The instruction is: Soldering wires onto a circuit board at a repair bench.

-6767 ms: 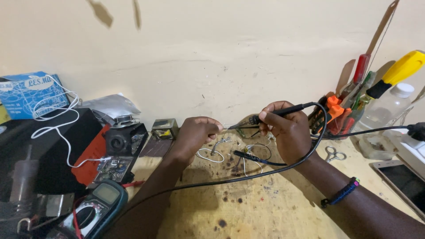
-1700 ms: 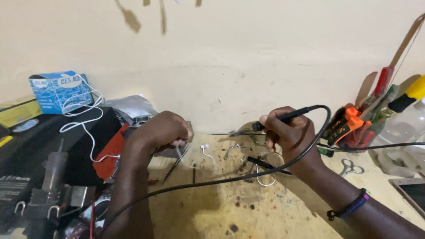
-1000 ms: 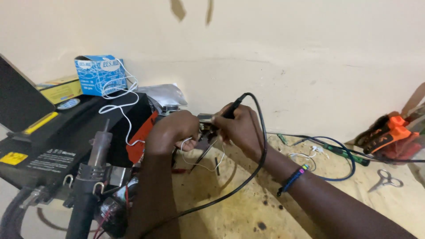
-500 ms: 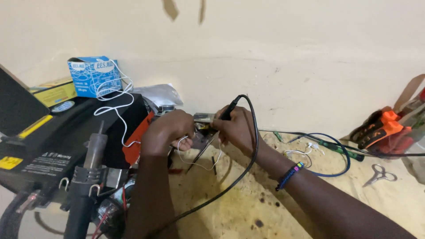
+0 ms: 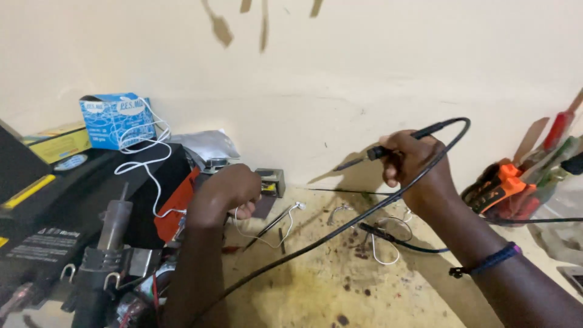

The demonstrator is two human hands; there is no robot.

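My right hand (image 5: 416,167) is closed around a black soldering iron (image 5: 376,152), tip pointing left and down, raised above the stained bench. Its thick black cable (image 5: 340,231) loops over my hand and runs down to the left. My left hand (image 5: 225,194) is curled shut on a thin white wire (image 5: 267,234) next to a small dark board, close to a small grey box (image 5: 271,181) at the wall. The wire's white earbud end (image 5: 299,206) lies on the bench between my hands.
A blue box (image 5: 110,120) with white cord sits on black equipment at left. A hot-air tool (image 5: 109,243) stands at lower left. An orange-handled tool (image 5: 495,188) and a holder of tools (image 5: 555,158) stand at right. Looped thin wires (image 5: 382,234) lie below my right hand.
My right hand has pulled away to the right with the soldering iron, lifting off the spot by the left hand. The left hand stays near the grey box.
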